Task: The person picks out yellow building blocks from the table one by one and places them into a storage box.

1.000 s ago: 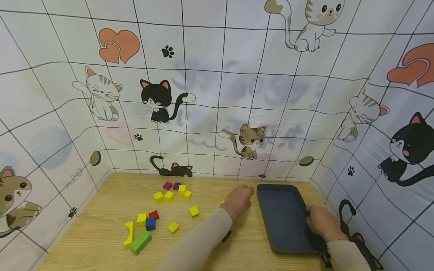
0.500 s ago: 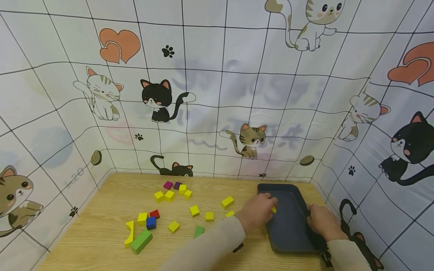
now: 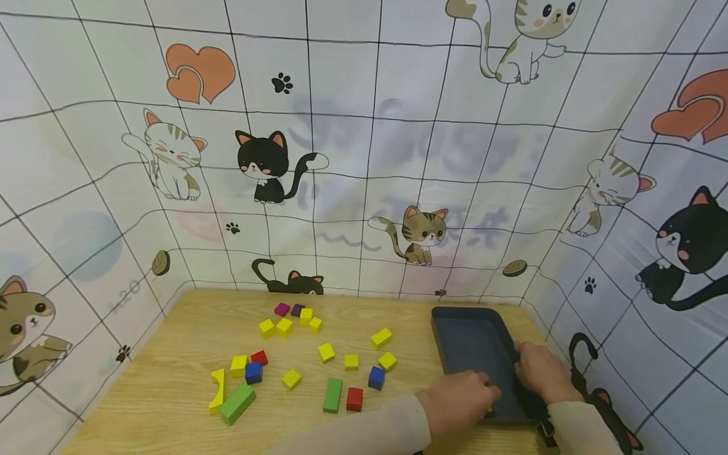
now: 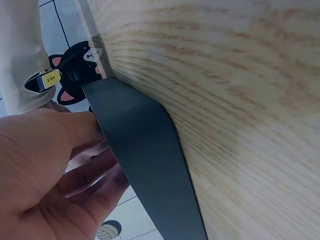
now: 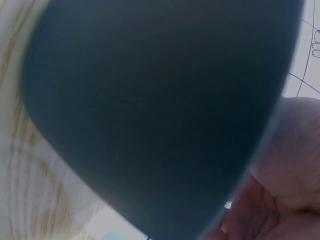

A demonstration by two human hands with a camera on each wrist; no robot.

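Two bare hands are at a dark tray (image 3: 469, 344) on a wooden table (image 3: 182, 360). We see the left hand (image 3: 455, 403) over the tray's near end, its fingers drawn narrow on a yellow block (image 3: 490, 410) (only a sliver shows beneath the fingertips). Right of those fingers, the right hand (image 3: 545, 373) grips the tray's right rim, fingers curled around it. Left of the left fingers, near one another, we find a blue block (image 3: 376, 378), a red block (image 3: 354, 399) and a long green block (image 3: 333, 395).
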